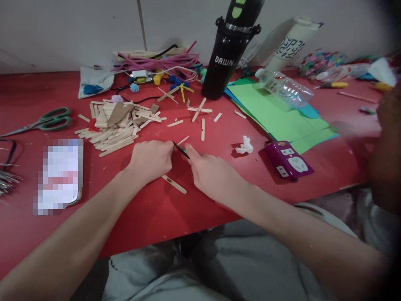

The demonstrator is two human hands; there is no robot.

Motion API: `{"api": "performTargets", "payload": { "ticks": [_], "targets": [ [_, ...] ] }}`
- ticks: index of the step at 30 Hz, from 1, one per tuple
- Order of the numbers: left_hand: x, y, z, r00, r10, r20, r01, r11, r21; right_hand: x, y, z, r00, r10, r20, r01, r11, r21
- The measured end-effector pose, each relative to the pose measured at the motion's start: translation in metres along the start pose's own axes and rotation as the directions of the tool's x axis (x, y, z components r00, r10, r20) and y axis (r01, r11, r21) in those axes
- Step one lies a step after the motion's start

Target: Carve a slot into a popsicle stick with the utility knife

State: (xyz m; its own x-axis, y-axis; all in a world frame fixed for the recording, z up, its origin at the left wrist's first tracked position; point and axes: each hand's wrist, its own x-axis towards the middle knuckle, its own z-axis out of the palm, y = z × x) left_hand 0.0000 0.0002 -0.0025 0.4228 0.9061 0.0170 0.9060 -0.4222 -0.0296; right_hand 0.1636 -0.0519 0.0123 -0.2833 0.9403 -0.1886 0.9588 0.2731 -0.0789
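Position: from where I stand, the stick (177, 185) lies on the red table (150, 221), below the gap between the two hands and toward the near edge. Its far end runs up to the left hand (150, 161).

Grip: the right hand (213, 173) is clamped on a slim dark tool (181, 150), whose other end reaches the left hand. The left hand's fingers are curled inward; what they hold, if anything, is hidden, and I cannot tell whether they pin the stick.

Handling, as judged: the stick appears to be wood, so light, stiff and dry, with little tendency to slip from the fingers. A dark slot or mark sits partway along it; if cut through, that is the weak point, liable to split along the grain. Hold is best taken flat at the solid, rounded end, clear of the tool.

Surroundings: a pile (119, 138) of similar sticks lies beyond the left hand.
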Motion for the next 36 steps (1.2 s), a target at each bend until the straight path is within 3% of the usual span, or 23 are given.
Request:
{"api": "performTargets", "payload": {
  "ticks": [13,20,36],
  "targets": [
    [0.000,-0.002,0.000,1.000,-0.025,0.019,0.025,1.000,-0.009,-0.013,0.001,-0.002,1.000,0.009,0.015,-0.009,1.000,-0.024],
    [0.001,-0.003,-0.002,0.999,0.046,0.026,-0.047,0.999,0.019,-0.013,0.003,-0.003,1.000,0.003,0.029,-0.005,0.999,0.049],
    [0.001,-0.005,0.000,0.996,0.093,0.008,-0.093,0.995,0.031,-0.003,0.001,0.002,1.000,-0.014,-0.017,0.014,1.000,0.027]
  ]
}}
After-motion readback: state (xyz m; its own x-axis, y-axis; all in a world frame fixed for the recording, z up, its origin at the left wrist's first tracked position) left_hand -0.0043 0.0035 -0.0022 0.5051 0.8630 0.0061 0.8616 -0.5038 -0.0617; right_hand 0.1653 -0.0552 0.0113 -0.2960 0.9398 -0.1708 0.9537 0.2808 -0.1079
